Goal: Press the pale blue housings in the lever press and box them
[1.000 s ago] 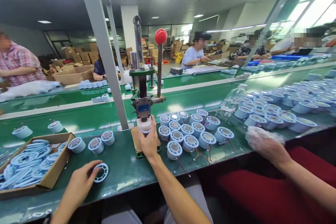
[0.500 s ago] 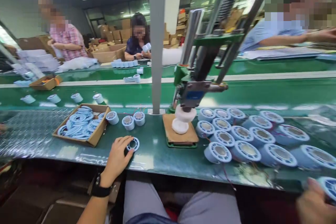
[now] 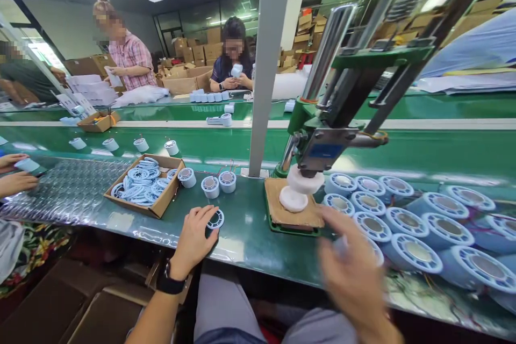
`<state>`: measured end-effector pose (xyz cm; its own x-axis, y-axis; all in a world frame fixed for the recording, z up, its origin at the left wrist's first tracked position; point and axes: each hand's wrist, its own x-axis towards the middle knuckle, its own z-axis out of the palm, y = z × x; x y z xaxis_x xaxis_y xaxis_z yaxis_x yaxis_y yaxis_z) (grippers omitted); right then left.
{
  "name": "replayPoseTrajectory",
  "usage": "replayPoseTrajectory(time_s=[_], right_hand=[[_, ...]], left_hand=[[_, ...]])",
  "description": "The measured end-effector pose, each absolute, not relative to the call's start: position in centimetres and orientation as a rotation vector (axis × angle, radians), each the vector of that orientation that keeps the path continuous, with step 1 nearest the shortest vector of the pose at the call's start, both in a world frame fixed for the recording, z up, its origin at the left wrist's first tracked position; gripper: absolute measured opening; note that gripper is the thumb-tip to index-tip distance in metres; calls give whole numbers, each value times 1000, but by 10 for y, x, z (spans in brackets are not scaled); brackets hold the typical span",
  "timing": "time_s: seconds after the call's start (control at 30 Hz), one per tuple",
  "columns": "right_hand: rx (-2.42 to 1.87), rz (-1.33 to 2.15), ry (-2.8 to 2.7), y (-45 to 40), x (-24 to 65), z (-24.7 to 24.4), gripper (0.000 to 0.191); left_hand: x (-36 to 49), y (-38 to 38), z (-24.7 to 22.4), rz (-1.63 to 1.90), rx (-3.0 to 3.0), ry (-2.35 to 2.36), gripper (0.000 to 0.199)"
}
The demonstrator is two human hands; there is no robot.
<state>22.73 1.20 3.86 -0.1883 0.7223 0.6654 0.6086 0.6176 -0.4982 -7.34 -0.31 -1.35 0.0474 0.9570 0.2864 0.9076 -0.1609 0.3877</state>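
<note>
My left hand (image 3: 196,232) lies on the green bench, its thumb and fingers curled around the edge of a light-blue slotted ring (image 3: 216,219). Part of the ring is hidden under the fingers. My right hand (image 3: 349,263) is smeared by motion in front of the press, with thumb and forefinger apart and nothing visible held. Behind it stand rows of light-blue cylinders (image 3: 415,252) with round metal centres and thin wires. The green hand press (image 3: 326,142) has a white round pressing head (image 3: 305,179) above a white round seat (image 3: 293,200).
A cardboard box (image 3: 161,209) of loose blue rings sits left of the press, with a few blue cylinders (image 3: 210,187) beside it. A grey post (image 3: 266,75) rises behind the bench. Co-workers sit and stand beyond; another person's hands (image 3: 16,183) show at far left.
My right hand has swept left from the far right edge, away from a blue cylinder there, to near the press. My left hand stays on the ring while the view has turned left.
</note>
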Motion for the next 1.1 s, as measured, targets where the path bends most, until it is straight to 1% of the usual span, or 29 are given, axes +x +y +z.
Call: replayPoseTrajectory(time_s=[0.07,0.13,0.23,0.33,0.43,0.53,0.6,0.7,0.77,0.83,0.9,1.0,1.1], right_hand=[[-983,197,-2150,52,159,40,62],[-1047,249,-2385,93,103,43,67],[-1132,247,-2481,124,66,42,60],[-1225,201,-2478,107,80,29,51],[-1276,54,-2500,68,118,13,54],[-1208,-37,-2526,36,148,7,57],[-1173,73,-2487,24,156,6,55],[-1155,393,-2284,17,151,-1,47],[-1137,637,-2114,16,143,-11,44],[-1122,767,-1986,16,135,-24,46],[-1117,738,-1915,14,130,-35,53],[-1109,565,-1907,11,128,-45,65],[-1107,443,-1947,9,128,-47,65]], left_hand=[[-74,-4,-15,774,2219,1975,39],[-76,-5,-17,820,2235,1971,35],[-77,-7,-19,882,2195,1980,41],[-77,-7,-19,918,2133,1994,51],[-75,-7,-18,904,2120,1977,57],[-76,-6,-16,852,2125,1931,59],[-77,-7,-14,884,2059,1922,53],[-70,-12,-5,1061,1810,1874,48],[-58,-17,5,1109,1754,1764,53],[-43,-21,17,1058,1865,1670,61],[-28,-22,26,984,2009,1658,64],[-15,-19,31,923,2081,1718,63],[-12,-18,29,930,2059,1777,61]])
